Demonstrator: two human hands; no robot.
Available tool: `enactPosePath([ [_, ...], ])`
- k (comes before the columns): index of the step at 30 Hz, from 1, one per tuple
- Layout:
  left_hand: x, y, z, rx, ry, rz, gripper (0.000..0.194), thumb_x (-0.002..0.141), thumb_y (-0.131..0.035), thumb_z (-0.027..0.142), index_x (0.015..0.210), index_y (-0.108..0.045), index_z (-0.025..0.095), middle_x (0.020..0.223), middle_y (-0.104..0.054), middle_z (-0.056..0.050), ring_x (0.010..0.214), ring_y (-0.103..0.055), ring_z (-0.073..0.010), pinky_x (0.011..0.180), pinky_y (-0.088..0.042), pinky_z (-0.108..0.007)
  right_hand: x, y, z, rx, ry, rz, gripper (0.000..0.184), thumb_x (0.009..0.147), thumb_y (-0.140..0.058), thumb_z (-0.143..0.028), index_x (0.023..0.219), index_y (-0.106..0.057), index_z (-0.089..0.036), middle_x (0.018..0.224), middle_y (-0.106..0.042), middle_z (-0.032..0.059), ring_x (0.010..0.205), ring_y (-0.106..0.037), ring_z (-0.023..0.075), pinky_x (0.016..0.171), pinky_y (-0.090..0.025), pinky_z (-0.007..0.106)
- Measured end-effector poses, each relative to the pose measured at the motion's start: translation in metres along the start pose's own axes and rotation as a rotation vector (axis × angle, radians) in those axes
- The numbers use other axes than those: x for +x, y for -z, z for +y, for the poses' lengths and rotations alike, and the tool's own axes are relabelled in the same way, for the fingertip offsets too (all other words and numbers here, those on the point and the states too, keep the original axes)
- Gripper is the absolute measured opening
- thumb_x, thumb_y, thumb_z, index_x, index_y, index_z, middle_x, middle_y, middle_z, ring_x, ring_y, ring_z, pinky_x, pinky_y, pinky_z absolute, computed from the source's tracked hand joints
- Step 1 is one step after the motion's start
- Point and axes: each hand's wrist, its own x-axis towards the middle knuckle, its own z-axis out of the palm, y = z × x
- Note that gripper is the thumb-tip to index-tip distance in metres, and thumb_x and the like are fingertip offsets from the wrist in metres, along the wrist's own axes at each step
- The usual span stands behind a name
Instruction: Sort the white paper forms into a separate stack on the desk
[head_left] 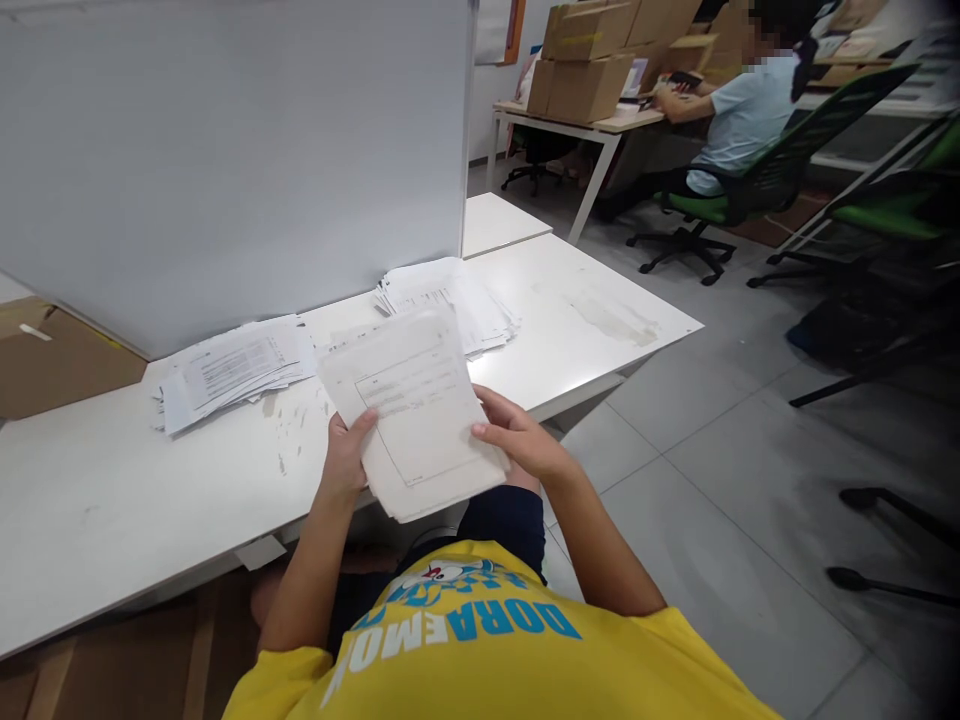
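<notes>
Between my two hands is a stack of printed paper sheets (pixel 420 420), tilted above the front edge of the desk. My left hand (pixel 349 450) grips its left edge, thumb on top and fingers underneath. On the opposite edge, my right hand (pixel 521 435) holds the sheets with the thumb over the page and the other fingers behind. The top page bears a thin rectangular frame with lines of small print. Beyond the held sheets lies a loose paper pile (pixel 480 310), partly covered by them. Another paper pile (pixel 232 370) rests on the desk to the left.
The white desk (pixel 112 510) meets a tall grey partition (pixel 247 150) at the back. A cardboard box (pixel 64 355) stands far left. At back right, a seated person (pixel 754 120) works at a table with stacked cardboard boxes (pixel 581 85). Green office chairs (pixel 896 215) stand on the tiled floor.
</notes>
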Motion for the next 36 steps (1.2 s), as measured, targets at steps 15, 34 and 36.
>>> enactPosePath([
  [15, -0.047, 0.011, -0.037, -0.182, 0.314, 0.001, 0.048, 0.071, -0.074, 0.048, 0.108, -0.067, 0.018, 0.105, -0.075, -0.013, 0.108, -0.068, -0.0374, 0.094, -0.055, -0.056, -0.035, 0.006, 0.053, 0.008, -0.343, -0.088, 0.047, 0.073, -0.078, -0.045, 0.111, -0.072, -0.019, 0.109, -0.074, 0.0085, 0.100, -0.068, 0.0275, 0.093, -0.053, 0.045],
  [34, 0.051, 0.053, -0.065, 1.038, -0.435, -0.101, 0.028, 0.091, -0.049, 0.028, 0.116, -0.057, 0.020, 0.122, -0.064, -0.011, 0.120, -0.056, -0.0269, 0.105, -0.044, -0.047, -0.012, -0.015, 0.114, 0.283, -0.201, 0.681, 0.031, 0.063, -0.079, -0.037, 0.078, -0.059, -0.018, 0.042, -0.039, -0.0104, 0.035, -0.030, 0.0067, 0.034, -0.029, 0.022],
  [36, 0.055, 0.054, -0.072, 1.197, -0.462, -0.166, 0.030, 0.092, -0.045, 0.028, 0.118, -0.058, 0.018, 0.122, -0.065, -0.013, 0.119, -0.057, -0.0282, 0.104, -0.043, -0.047, 0.003, -0.030, 0.120, 0.305, -0.132, 0.770, 0.030, 0.063, -0.076, -0.037, 0.074, -0.055, -0.019, 0.042, -0.036, -0.0116, 0.035, -0.029, 0.0058, 0.035, -0.026, 0.022],
])
